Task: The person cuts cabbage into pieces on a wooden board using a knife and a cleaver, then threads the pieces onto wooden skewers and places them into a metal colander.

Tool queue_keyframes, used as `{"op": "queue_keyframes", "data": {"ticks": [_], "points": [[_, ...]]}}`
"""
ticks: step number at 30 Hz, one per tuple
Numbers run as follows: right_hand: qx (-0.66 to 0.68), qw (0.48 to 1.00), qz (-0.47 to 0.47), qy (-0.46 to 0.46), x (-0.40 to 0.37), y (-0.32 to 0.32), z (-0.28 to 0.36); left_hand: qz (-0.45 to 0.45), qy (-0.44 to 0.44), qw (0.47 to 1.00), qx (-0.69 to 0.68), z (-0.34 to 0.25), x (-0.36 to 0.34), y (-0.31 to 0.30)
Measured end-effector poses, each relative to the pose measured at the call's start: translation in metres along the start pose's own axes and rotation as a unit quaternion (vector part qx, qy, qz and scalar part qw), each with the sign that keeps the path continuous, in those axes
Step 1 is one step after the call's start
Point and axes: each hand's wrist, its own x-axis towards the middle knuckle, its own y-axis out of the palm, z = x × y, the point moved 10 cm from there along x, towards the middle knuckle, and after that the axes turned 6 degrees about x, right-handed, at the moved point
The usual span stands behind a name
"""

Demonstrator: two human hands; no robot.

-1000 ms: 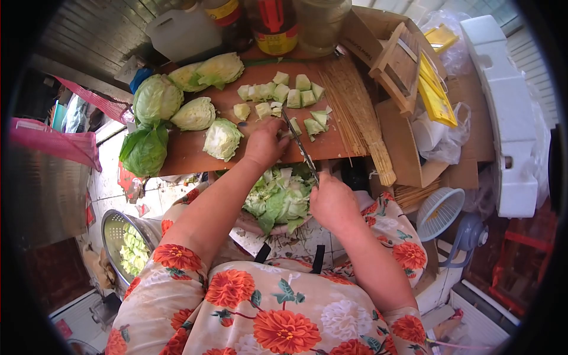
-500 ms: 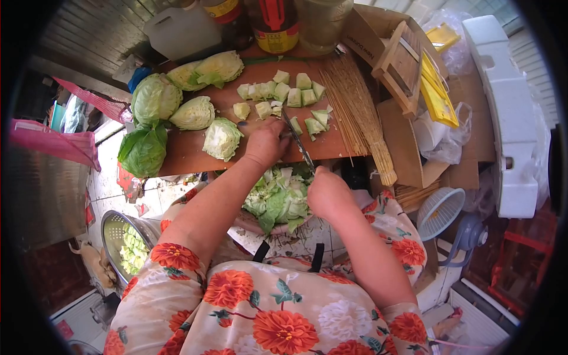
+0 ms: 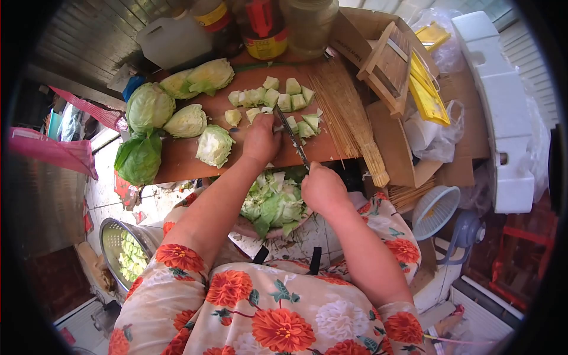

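My right hand (image 3: 324,188) is closed around the handle of a long, dark-bladed knife (image 3: 294,137), whose blade points away from me over the reddish-brown board (image 3: 183,158). Just left of the blade, my left hand (image 3: 262,142) is bent down over a cut cabbage piece (image 3: 253,113); its fingertips are partly hidden. Beyond both hands lie several cabbage chunks (image 3: 284,103). To the left are cut cabbage wedges (image 3: 215,145) and a whole cabbage (image 3: 150,107). Below the board's near edge, a basin (image 3: 285,232) holds loose cabbage leaves (image 3: 275,201).
A metal colander (image 3: 107,239) with cut cabbage stands on the floor at left. Bundled thin sticks (image 3: 355,118) lie along the board's right side, beside a cardboard box (image 3: 387,133) and a wooden slicer (image 3: 387,71). Jugs and bottles (image 3: 262,35) line the back.
The whole view has shifted slightly, so the board and its contents sit further left. My left hand has bent more over the cabbage piece. The knife stays beside it in my right hand.
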Motion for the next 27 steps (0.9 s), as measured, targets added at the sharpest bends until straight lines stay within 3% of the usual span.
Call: {"op": "queue_keyframes", "data": {"ticks": [8, 10, 17, 19, 23, 25, 26, 27], "points": [[0.033, 0.999, 0.009, 0.016, -0.012, -0.013, 0.01, 0.076, -0.008, 0.997, 0.027, -0.01, 0.0, -0.009], [0.049, 0.999, -0.015, -0.002, -0.017, -0.023, 0.017, 0.128, -0.029, 0.991, -0.02, -0.007, -0.003, -0.006], [0.059, 0.997, -0.034, -0.044, -0.032, -0.029, 0.032, 0.083, -0.044, 0.995, 0.017, 0.003, -0.006, -0.076], [0.057, 0.996, -0.04, -0.061, -0.034, -0.024, 0.036, 0.033, -0.145, 0.989, 0.021, 0.043, -0.013, -0.111], [0.061, 0.993, -0.029, -0.097, -0.043, -0.012, 0.051, 0.051, -0.224, 0.963, 0.141, 0.106, -0.037, -0.135], [0.055, 0.994, -0.008, -0.096, -0.048, -0.004, 0.059, 0.132, -0.329, 0.927, 0.125, 0.142, -0.058, -0.119], [0.054, 0.994, -0.008, -0.097, -0.048, 0.0, 0.061, 0.148, -0.381, 0.912, 0.02, 0.16, -0.066, -0.103], [0.05, 0.993, -0.005, -0.108, -0.047, 0.005, 0.062, 0.147, -0.382, 0.912, 0.019, 0.157, -0.067, -0.105]]}}
